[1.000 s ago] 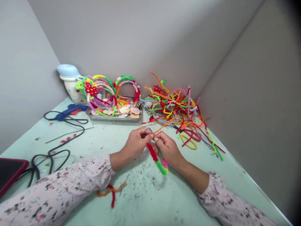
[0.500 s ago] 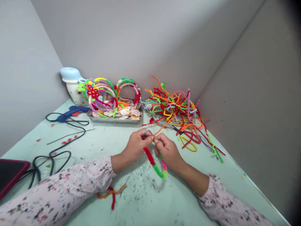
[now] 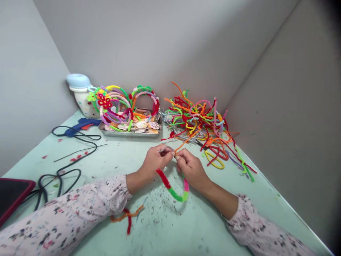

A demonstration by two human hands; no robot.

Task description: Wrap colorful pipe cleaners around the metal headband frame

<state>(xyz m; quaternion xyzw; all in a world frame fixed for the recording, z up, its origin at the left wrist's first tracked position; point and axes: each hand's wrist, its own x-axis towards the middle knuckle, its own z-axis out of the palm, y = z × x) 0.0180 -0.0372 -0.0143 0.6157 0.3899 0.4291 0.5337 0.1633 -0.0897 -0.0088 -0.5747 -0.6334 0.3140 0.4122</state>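
Observation:
A curved band wrapped in red, green and pink fuzzy pipe cleaner [image 3: 176, 195] hangs below my hands, its red end free. My left hand [image 3: 153, 161] is closed in a pinch on the band's bare grey stretch [image 3: 168, 148]. Close against it, my right hand [image 3: 192, 168] pinches the band and an orange pipe cleaner [image 3: 183, 143], whose loose end points up and to the right. The fingertips hide the spot where orange meets grey.
Behind stands a metal tray [image 3: 130, 134] of shells and wrapped hoops, with a pipe cleaner heap [image 3: 197, 119] to its right. Leftward are a blue glue gun [image 3: 81, 127], black cable [image 3: 60, 174], lidded cup [image 3: 85, 101] and dark tablet [image 3: 14, 197]. Orange and red scraps [image 3: 128, 216] lie nearer.
The band's red end has swung slightly left and its curve has opened a little. Both hands stay pinched together at nearly the same place.

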